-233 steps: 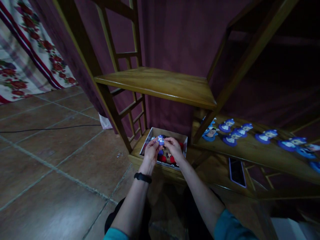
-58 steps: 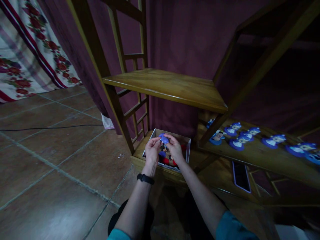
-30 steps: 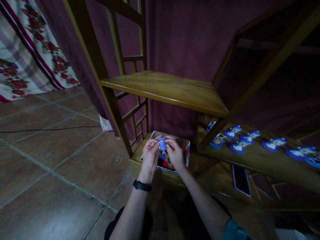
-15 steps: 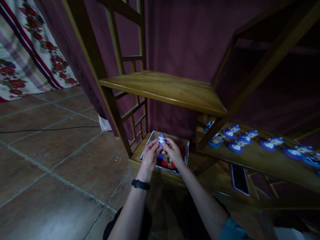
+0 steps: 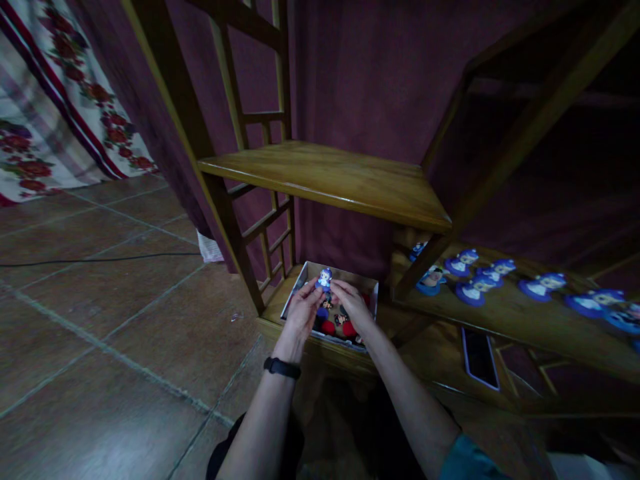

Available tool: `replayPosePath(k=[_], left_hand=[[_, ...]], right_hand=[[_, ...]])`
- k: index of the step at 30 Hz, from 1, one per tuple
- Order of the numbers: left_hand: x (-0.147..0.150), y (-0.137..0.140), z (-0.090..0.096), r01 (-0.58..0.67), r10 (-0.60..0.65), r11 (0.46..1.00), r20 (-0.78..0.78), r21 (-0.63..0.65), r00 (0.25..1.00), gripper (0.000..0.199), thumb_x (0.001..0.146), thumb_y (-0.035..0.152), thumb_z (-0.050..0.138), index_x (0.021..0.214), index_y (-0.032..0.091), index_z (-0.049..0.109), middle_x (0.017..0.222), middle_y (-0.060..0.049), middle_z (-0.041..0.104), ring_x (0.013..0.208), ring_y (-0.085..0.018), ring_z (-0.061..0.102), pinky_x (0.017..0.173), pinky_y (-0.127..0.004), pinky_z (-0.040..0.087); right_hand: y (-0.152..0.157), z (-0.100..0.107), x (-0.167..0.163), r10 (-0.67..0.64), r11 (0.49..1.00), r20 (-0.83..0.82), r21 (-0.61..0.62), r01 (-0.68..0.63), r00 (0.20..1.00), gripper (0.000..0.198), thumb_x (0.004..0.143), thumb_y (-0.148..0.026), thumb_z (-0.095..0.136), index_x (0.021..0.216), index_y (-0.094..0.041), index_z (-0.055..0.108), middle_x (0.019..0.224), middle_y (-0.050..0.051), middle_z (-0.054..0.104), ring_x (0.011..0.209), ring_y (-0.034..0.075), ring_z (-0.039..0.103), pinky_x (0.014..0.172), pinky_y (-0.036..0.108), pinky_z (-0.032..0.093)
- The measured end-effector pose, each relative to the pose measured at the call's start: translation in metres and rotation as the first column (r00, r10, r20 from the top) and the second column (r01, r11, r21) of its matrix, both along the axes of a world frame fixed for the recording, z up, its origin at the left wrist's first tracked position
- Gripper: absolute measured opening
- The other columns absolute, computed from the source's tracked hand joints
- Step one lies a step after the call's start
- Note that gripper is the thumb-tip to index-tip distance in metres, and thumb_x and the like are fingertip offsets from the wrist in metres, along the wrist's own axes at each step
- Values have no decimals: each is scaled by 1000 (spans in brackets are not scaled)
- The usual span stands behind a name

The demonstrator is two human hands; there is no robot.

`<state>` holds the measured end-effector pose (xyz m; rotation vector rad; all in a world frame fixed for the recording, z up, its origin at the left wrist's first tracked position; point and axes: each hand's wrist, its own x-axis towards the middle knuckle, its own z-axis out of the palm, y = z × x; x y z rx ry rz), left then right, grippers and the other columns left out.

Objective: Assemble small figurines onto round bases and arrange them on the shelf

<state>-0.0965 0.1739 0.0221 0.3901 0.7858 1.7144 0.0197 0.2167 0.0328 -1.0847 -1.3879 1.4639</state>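
A small blue-and-white figurine (image 5: pixel 325 279) is held upright over a shallow box (image 5: pixel 373 303). My left hand (image 5: pixel 303 308) pinches it from the left, a dark band round the wrist. From the right, the fingers of my right hand (image 5: pixel 353 303) close on the same figurine near its base. Inside the box lie several more small figures, among them a dark-haired one (image 5: pixel 341 320) and pieces with round red bases (image 5: pixel 328 327). My hands hide part of the box's contents.
Several blue-and-white figurines (image 5: pixel 476 289) stand on the wooden shelf to the right. A phone (image 5: pixel 480 359) lies on the lower board. Above the box juts a wooden shelf board (image 5: pixel 330 175), with a lattice side frame (image 5: pixel 270 233) at left. A black cable (image 5: pixel 100 260) crosses the tiled floor.
The figurine has turned and tilted slightly between my fingers. My right hand has shifted a little to the right, showing more of the figures in the box.
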Motion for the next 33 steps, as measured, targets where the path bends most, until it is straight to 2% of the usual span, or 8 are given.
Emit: replayPosePath(k=[2, 7, 14, 18, 24, 33], left_hand=[[-1, 0, 0, 22, -21, 1000, 16, -15, 1000, 37, 66, 3, 68, 103, 11, 64, 90, -7, 69, 70, -8, 62, 70, -19, 49], [-6, -3, 2, 69, -66, 994, 30, -85, 997, 30, 75, 12, 62, 106, 12, 62, 84, -7, 69, 74, -13, 65, 68, -23, 52], [-7, -5, 3, 122, -121, 991, 19, -52, 992, 26, 78, 20, 59, 103, 12, 60, 91, -11, 68, 81, -18, 66, 72, -31, 54], [-7, -5, 4, 155, -156, 988, -6, -24, 988, 26, 79, 21, 58, 103, 11, 60, 91, -11, 67, 80, -18, 66, 73, -32, 54], [-6, -5, 4, 185, -185, 983, -35, -14, 982, 28, 79, 23, 59, 103, 9, 62, 92, -13, 68, 77, -18, 66, 75, -32, 54], [3, -6, 4, 144, -144, 989, -12, 22, 989, 28, 78, 23, 61, 102, 9, 63, 97, -14, 67, 86, -19, 65, 86, -34, 49]], right_hand=[[1, 1, 2, -8, 999, 48, 46, 6, 999, 32, 75, -43, 57, 97, -22, 68, 86, 1, 69, 72, 14, 61, 67, 25, 48], [7, -4, 3, 39, 993, 51, 112, -44, 998, 30, 76, -42, 56, 96, -24, 69, 100, 2, 68, 87, 18, 61, 72, 28, 48], [9, -3, 1, 53, 990, 25, 128, -56, 998, 29, 75, -42, 57, 92, -22, 69, 92, 2, 70, 85, 18, 62, 79, 31, 47], [9, 1, 4, 109, 986, -21, 126, -105, 994, 27, 72, -40, 61, 89, -20, 69, 91, 3, 69, 86, 18, 62, 82, 31, 45], [16, -1, 8, 223, 970, -30, 108, -219, 974, 24, 68, -36, 64, 85, -18, 69, 86, 3, 70, 81, 18, 62, 77, 30, 47], [21, -12, 7, 111, 963, 69, 238, -124, 991, 19, 70, -35, 63, 78, -20, 70, 78, 2, 68, 76, 18, 61, 74, 30, 46]])
